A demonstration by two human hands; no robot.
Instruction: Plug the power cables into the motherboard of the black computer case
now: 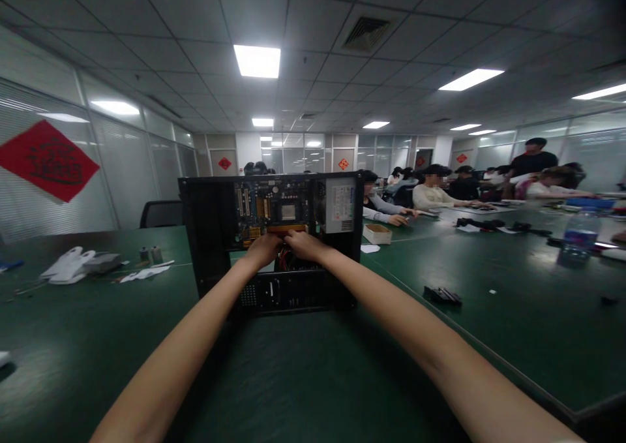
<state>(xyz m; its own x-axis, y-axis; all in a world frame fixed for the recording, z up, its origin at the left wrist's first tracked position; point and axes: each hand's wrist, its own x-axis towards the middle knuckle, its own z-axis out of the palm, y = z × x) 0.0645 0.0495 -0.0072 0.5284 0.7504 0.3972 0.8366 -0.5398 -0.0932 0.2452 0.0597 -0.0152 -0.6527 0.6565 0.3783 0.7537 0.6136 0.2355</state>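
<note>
A black computer case [271,178] stands on the table in front of me with its side off. Inside it sits a motherboard [254,201] with a square silver processor [288,212], and a power supply [340,201] with a white label fills the upper right corner. Both hands reach into the case at an orange strip [288,228] along the board's lower edge. My left hand [264,250] is closed at its left end, my right hand [304,244] closed nearer its right. What the fingertips pinch is hidden. Red and dark cables [286,260] hang below and between the hands.
The green table [313,371] carries a white plastic bag [71,265] and papers at left. Right are a small box [377,233], a black part [443,295], dark cables [482,224] and a water bottle [580,234]. Several people sit along the table; one person [533,159] stands.
</note>
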